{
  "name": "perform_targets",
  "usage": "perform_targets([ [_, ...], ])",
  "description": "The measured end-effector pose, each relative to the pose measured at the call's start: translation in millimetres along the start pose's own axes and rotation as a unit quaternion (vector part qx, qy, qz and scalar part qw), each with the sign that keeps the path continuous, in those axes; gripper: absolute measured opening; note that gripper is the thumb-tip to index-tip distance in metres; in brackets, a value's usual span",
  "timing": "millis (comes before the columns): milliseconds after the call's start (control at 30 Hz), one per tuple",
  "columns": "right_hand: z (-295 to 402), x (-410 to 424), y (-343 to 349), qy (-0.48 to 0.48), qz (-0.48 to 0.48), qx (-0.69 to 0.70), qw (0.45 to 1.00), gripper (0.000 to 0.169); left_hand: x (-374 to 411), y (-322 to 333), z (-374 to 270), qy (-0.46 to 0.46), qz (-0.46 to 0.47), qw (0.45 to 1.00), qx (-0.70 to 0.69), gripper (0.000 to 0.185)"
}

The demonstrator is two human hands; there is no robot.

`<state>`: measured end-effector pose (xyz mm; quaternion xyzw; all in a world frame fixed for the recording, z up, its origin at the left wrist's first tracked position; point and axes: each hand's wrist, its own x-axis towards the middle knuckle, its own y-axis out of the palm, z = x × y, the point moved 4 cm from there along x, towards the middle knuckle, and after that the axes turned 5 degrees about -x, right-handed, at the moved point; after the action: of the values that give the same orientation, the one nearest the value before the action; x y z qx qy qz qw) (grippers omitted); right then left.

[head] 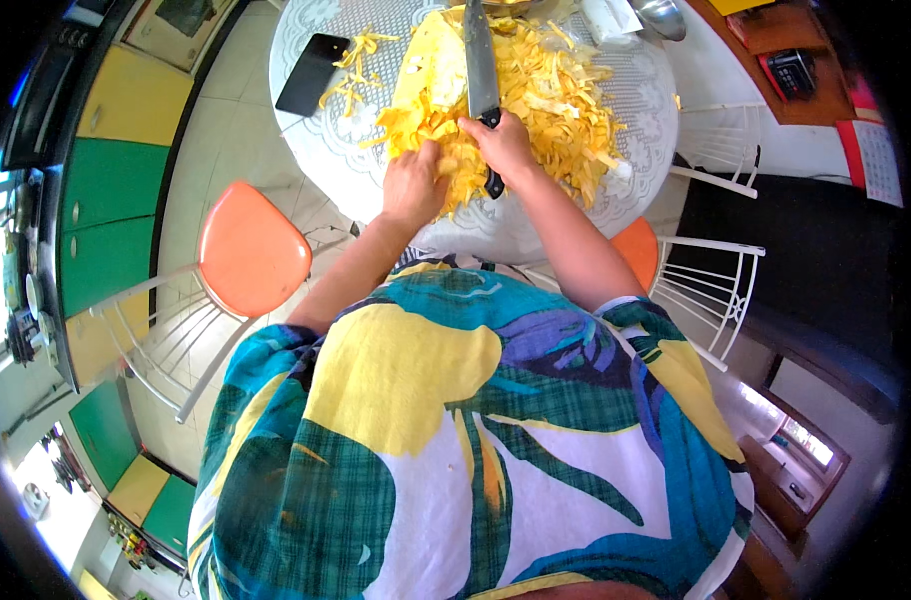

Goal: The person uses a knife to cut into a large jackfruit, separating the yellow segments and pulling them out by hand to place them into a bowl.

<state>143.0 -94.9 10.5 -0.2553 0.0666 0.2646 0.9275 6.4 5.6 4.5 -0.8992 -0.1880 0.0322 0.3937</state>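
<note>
My right hand (504, 148) is closed around the black handle of a large kitchen knife (481, 64). Its broad blade points away from me over a heap of yellow strips (564, 116), apparently cut fruit or vegetable. To the left of the handle, my left hand (414, 184) rests with curled fingertips in the near side of the heap. Whether those fingers pinch any strips is hidden. Beyond the left hand lies a flat yellow surface, possibly a cutting board (414, 71), partly covered by pale pieces.
A lace-patterned cloth covers the round table (313, 154). A black phone (313, 73) lies at left, beside some stray strips (354, 90). A metal bowl (662, 19) and a white packet (609, 21) stand far right. Orange-seated chairs (254, 247) (637, 251) flank me.
</note>
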Motion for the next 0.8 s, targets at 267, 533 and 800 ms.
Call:
perform_targets([
  [267,-8,-8,-4,0.004,-0.023,-0.031,0.999,0.034,29,-74,6,-0.064,-0.109,0.888,-0.441,0.035],
  [533,-19,-30,-6,0.060,-0.133,0.043,0.988,0.029,212,-87,-5,-0.104,-0.070,0.839,-0.530,0.031],
  [800,-23,-58,-9,0.103,-0.149,0.244,0.953,0.020,349,-9,-19,-0.125,0.051,0.755,-0.642,0.043],
])
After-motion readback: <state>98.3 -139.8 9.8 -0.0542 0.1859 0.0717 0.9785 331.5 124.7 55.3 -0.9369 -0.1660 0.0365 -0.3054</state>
